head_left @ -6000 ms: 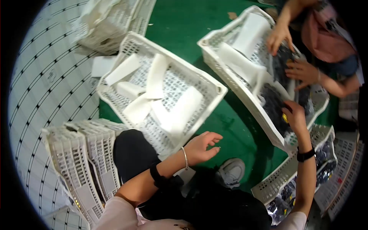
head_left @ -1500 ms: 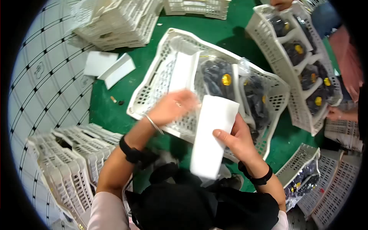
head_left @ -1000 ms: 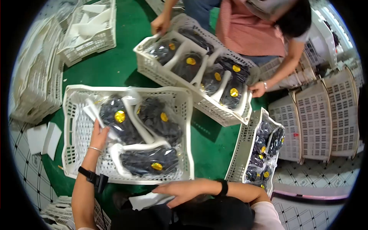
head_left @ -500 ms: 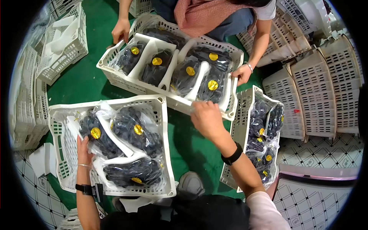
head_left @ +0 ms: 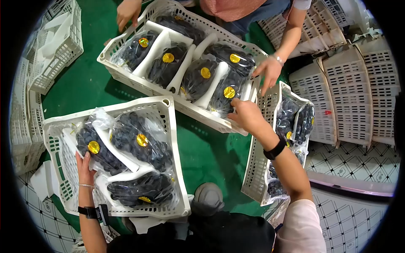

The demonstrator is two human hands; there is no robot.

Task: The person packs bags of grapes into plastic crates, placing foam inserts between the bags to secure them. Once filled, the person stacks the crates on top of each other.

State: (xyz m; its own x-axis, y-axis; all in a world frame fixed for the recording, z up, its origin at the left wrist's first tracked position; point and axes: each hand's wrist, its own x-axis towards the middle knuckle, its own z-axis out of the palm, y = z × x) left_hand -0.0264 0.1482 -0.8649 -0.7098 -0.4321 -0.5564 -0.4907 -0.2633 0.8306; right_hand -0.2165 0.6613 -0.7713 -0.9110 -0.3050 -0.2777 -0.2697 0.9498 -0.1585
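Observation:
My left hand reaches into the lower-left white plastic crate, fingers stretched out against the side of a bag of dark grapes with a gold sticker. Two more bagged grape bunches and white foam pieces lie in that crate. Over the front right corner of the upper white crate is my right hand. Its curled fingers and thumb close on the lower end of a grape bag. White foam dividers separate several bags there.
Across from me, another person's right hand and left hand are by the upper crate. A third crate with grape bags stands at the right. Stacked crates line the right side; more crates stand left on the green floor.
My right hand has moved from the upper crate's front rim to the grape bag at its right corner. The other person's hands have let go of the crate. My left hand stays by its bag.

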